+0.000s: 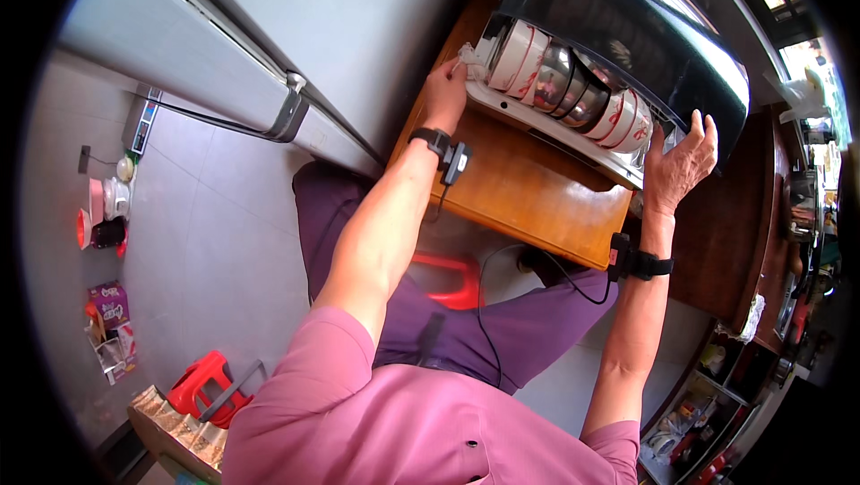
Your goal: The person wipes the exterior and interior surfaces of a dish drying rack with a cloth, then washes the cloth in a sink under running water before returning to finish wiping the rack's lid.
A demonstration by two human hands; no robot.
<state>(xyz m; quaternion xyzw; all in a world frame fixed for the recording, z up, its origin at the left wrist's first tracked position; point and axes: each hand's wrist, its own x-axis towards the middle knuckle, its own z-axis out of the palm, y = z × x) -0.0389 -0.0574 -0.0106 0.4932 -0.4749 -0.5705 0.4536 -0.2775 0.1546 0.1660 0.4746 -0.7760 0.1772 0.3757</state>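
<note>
A dish storage box with a dark, see-through lid (591,21) stands in front of me, the lid raised. Inside its white base (557,129), white bowls with red patterns (521,58) and shiny metal bowls (568,85) stand on edge in a row. My left hand (445,95) pinches a crumpled whitish cloth or plastic piece (472,62) at the base's left corner. My right hand (680,166) is at the lid's lower right corner, thumb and fingers spread on either side of its edge. Whether it grips the lid is unclear.
The box sits on a brown wooden cabinet (537,203). A grey refrigerator (322,35) rises close on the left. Between my legs is a red plastic stool (447,277). Another red stool (208,387) stands at lower left. A dark wooden counter (722,243) borders the right side.
</note>
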